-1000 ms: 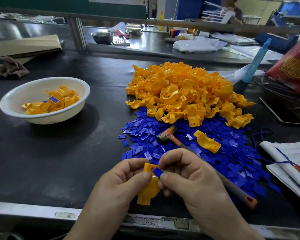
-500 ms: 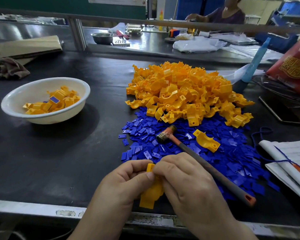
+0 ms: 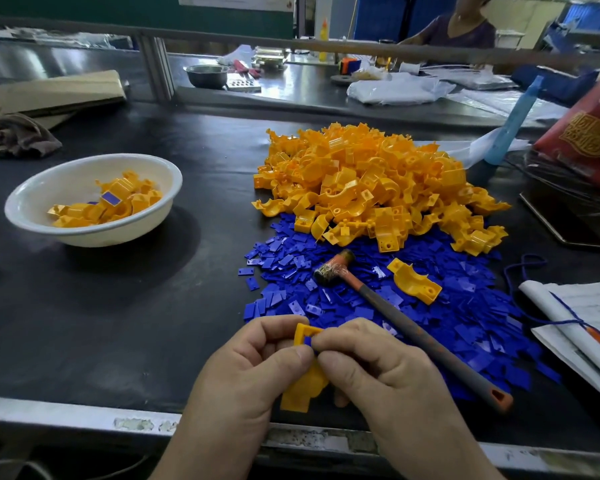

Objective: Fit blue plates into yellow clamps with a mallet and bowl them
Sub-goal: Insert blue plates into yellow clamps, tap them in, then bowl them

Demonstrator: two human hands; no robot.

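L hand (image 3: pixel 253 372): yellow clamp (image 3: pixel 305 382) is being gripped over near edge of table (image 3: pixel 101 341), thumb on top; hands are being kept close together
R hand (image 3: pixel 378 375): blue plate (image 3: pixel 308 340) is being pinched btwn thumb & forefinger at clamp's upper frame; how far it's seated can't be told
Mallet (image 3: pixel 413 327): is lying unheld on blue plate heap (image 3: pixel 465 306); head twd clamp pile (image 3: pixel 371 181)
Bowl (image 3: pixel 118 233): is sitting well left; fitted clamps (image 3: pixel 94 209) are lying inside
Writing: gold characters on red bag (image 3: pixel 589 133) & notebook (image 3: pixel 589 313) script are showing blurred; unreadable
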